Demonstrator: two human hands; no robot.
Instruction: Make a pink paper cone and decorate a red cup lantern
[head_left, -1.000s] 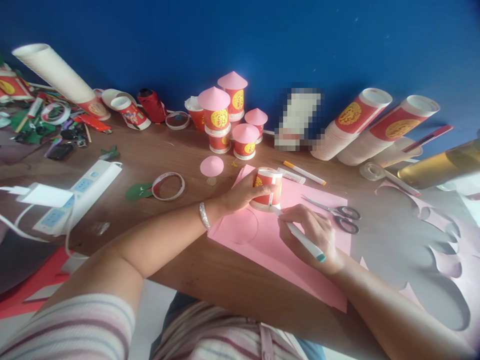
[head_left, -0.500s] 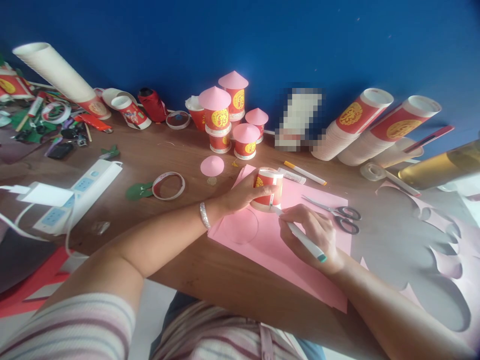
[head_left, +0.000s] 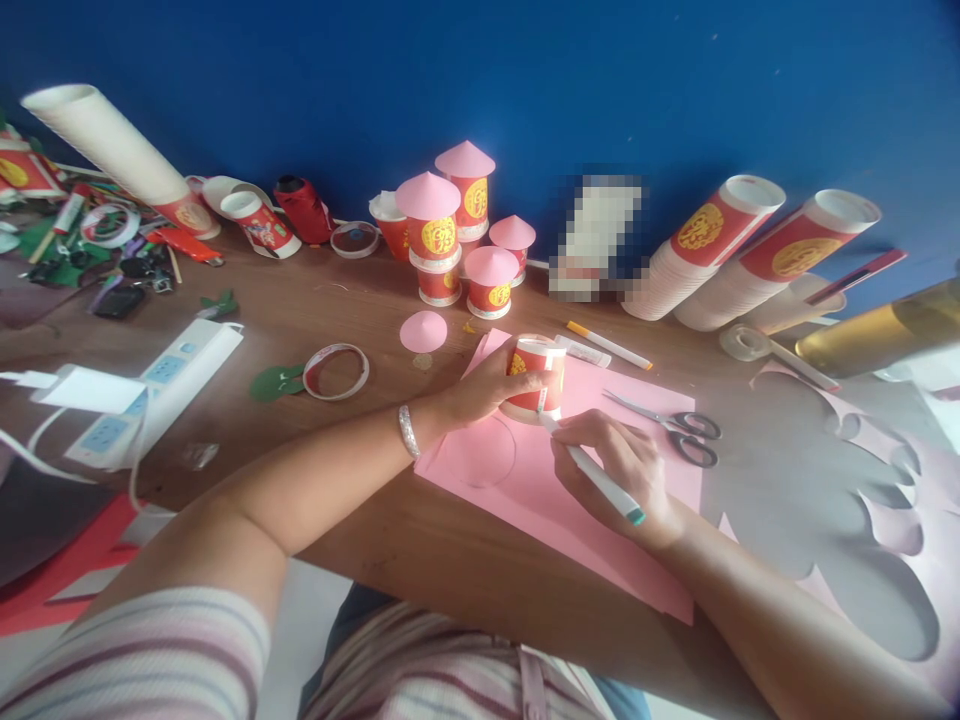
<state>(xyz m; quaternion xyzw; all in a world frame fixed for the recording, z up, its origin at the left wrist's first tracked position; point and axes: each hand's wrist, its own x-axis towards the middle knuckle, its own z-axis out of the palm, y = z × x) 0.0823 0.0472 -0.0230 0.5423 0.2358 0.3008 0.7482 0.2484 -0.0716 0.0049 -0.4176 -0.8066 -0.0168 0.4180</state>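
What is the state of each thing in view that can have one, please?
Red cup, held in the left hand.
White marker, held in the right hand, tip end at the cup.
Pink paper, lying flat.
Scissors, lying partly on the paper.
Orange-and-white marker, lying down.
Loose pink cone, lying apart.
Power strip, lying down.
Tall white cup stack, tilted.

Cup [head_left: 538, 362] partly behind left grip [head_left: 489, 388]

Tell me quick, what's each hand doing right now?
Left hand: closed around a red paper cup.
Right hand: closed, holding a white marker with a green end.
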